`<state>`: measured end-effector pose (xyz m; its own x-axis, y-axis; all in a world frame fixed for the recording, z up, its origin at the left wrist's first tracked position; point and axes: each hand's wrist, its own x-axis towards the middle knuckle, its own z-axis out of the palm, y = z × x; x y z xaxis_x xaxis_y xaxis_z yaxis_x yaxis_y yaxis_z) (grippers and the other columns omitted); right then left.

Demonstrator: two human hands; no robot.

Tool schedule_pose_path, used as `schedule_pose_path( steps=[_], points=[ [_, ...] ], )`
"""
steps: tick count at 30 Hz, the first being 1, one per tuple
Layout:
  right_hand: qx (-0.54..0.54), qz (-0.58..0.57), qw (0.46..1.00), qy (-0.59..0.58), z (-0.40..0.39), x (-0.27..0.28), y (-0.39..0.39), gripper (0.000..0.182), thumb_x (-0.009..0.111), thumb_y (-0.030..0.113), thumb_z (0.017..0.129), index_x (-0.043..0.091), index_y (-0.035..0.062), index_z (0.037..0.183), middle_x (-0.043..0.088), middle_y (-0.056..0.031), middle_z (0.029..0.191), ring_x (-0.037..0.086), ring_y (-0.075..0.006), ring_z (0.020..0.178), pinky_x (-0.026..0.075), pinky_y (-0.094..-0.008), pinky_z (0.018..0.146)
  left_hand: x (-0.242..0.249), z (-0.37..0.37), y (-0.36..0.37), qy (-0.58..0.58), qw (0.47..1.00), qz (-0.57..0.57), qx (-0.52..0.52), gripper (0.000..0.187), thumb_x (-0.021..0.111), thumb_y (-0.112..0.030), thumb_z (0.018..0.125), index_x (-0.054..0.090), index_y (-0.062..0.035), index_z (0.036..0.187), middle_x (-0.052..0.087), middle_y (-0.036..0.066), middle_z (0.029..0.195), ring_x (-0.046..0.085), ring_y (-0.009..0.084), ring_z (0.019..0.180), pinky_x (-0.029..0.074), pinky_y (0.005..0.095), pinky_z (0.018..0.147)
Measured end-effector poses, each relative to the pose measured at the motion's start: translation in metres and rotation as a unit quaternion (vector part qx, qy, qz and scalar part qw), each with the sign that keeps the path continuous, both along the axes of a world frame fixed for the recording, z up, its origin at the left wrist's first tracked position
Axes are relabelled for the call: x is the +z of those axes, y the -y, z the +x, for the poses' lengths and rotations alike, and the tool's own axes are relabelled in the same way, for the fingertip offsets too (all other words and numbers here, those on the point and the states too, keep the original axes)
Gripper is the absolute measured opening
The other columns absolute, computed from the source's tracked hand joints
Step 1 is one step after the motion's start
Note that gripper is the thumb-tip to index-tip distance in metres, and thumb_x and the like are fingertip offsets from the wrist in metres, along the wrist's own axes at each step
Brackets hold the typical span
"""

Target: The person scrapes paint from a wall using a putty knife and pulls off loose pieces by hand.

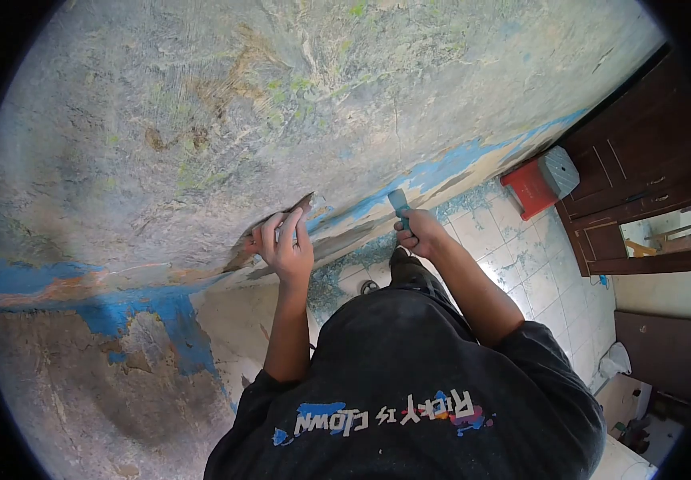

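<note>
My left hand [283, 250] is at the wall, its fingers curled over the lifted edge of a loose layer of peeling paint [304, 203]. A dark brown gap shows behind that edge, and the fingertips are partly hidden there. In my right hand [421, 232] is a scraper [397, 200], its flat grey-teal blade pointing up toward the wall. The fingers wrap around its handle, which is mostly covered. Between both hands and the floor, the lower wall [353, 232] shows blue, cream and brown patches.
Bluish paint flakes [328, 290] litter the white tiled floor [477, 232]. A red stool [528, 190] with a grey top stands at the right, beside a dark wooden cabinet [641, 160] with a mirror [665, 234]. A white bag [615, 360] lies farther right.
</note>
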<state>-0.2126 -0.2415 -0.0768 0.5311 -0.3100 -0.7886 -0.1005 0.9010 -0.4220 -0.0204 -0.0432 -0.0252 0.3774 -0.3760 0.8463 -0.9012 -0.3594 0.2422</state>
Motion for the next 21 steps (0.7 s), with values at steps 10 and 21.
schedule_pose_path(
  steps=[10,21],
  points=[
    [0.016,0.0,1.0,-0.02,0.014,-0.007,-0.007,0.01,0.045,0.017,0.104,0.044,0.0073,0.101,0.048,-0.0063,0.078,0.038,-0.0086,0.05,0.025,-0.0225,0.036,-0.002,0.003,0.002,-0.014,1.0,-0.004,-0.003,0.02,0.081,-0.012,0.082,0.077,-0.0229,0.098,0.064,-0.003,0.099,0.058,0.024,0.091,0.032,0.0439,0.088],
    [0.032,-0.016,0.999,-0.028,0.016,-0.001,-0.021,0.013,0.047,0.02,0.105,0.043,0.0076,0.103,0.048,-0.005,0.077,0.039,-0.0103,0.05,0.025,-0.0243,0.038,0.008,-0.002,-0.004,-0.029,0.999,0.041,-0.011,0.024,0.08,-0.006,0.081,0.076,-0.0158,0.103,0.064,0.001,0.102,0.059,0.0268,0.094,0.039,0.0436,0.087]
  ],
)
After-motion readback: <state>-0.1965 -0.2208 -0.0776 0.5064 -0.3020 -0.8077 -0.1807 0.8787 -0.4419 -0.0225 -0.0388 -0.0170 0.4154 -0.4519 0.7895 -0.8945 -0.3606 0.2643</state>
